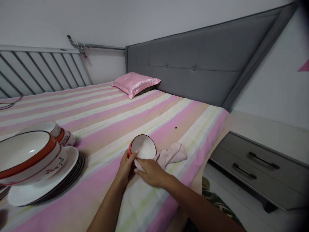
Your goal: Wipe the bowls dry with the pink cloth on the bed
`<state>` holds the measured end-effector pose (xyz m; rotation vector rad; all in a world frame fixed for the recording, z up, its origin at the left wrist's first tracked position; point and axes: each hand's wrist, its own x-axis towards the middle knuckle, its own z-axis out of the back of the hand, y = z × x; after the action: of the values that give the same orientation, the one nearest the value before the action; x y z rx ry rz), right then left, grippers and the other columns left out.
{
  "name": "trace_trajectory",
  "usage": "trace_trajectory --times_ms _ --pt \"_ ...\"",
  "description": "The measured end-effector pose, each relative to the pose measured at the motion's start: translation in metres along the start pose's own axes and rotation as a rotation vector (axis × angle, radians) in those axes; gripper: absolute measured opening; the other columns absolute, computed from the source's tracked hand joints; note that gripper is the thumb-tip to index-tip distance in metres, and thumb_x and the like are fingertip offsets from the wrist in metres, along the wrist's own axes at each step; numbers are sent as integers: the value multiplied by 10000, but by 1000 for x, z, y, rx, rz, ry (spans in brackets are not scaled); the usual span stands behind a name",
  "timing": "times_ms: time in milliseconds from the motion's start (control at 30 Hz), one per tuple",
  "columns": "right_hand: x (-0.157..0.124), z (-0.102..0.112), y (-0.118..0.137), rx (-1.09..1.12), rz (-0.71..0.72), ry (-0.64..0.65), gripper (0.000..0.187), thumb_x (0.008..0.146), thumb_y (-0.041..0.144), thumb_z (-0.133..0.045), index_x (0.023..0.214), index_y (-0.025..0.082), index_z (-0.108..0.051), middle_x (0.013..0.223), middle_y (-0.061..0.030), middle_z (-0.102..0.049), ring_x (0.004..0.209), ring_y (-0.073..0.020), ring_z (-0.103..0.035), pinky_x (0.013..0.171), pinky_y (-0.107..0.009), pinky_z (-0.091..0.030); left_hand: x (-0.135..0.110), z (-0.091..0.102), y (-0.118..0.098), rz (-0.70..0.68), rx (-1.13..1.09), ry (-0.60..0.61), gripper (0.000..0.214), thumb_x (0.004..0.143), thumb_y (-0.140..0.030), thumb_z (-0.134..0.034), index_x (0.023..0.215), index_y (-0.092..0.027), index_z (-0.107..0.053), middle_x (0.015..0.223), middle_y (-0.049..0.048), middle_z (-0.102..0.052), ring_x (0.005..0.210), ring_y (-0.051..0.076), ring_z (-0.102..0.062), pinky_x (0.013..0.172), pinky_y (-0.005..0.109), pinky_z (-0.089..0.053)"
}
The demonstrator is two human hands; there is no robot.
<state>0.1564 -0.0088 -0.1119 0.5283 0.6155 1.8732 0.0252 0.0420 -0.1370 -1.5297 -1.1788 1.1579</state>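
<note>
A small bowl (145, 146), white inside with a dark rim and red outside, is tilted toward me just above or on the striped bed. Its left edge is gripped by my left hand (127, 163), thumb over the rim and fingers behind. My right hand (151, 171) presses a pale pink cloth (172, 154) against the near side of the bowl, its fingers closed on the cloth. The loose end of the cloth trails to the right over the bedsheet. Whether the bowl's base touches the bed is hidden.
On the left stand a large red-banded bowl (31, 158), a white plate (70, 161) atop several stacked plates, and smaller bowls (69, 137). A pink pillow (135, 83) lies by the grey headboard (183, 61). A grey drawer cabinet (260, 170) stands beside the bed's right edge.
</note>
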Motion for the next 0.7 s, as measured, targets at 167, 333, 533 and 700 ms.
trace_trajectory --times_ms 167,333,533,700 --pt "-3 -1 -9 -166 91 44 477 923 299 -463 1375 154 -421 1331 -122 -564 1263 -258 -485 1120 -462 -239 1 3 3 9 -73 68 419 723 -402 -704 1058 -164 -622 881 56 -690 837 225 -658 758 327 -491" --pt "-3 3 -20 -302 74 24 453 895 302 -499 1328 167 -495 1365 -90 -540 1346 -286 -368 1155 -509 -128 -1 -1 -2 78 -145 47 482 693 -369 -704 1098 -127 -612 915 90 -706 878 262 -669 788 363 -502" --pt "-5 16 -24 -235 111 -51 413 880 220 -472 1285 230 -547 1429 -34 -477 1408 -235 -256 1154 -437 -166 1 -3 -12 156 -279 -71 373 688 -343 -638 978 -110 -645 860 86 -724 824 259 -677 733 350 -528" --pt "-1 34 -27 -101 -130 -411 432 884 188 -342 1264 209 -546 1292 -63 -573 1217 -218 -477 1046 -367 -342 5 2 -17 178 -327 -219 275 712 -309 -608 938 -157 -646 819 53 -715 774 232 -673 647 314 -540"
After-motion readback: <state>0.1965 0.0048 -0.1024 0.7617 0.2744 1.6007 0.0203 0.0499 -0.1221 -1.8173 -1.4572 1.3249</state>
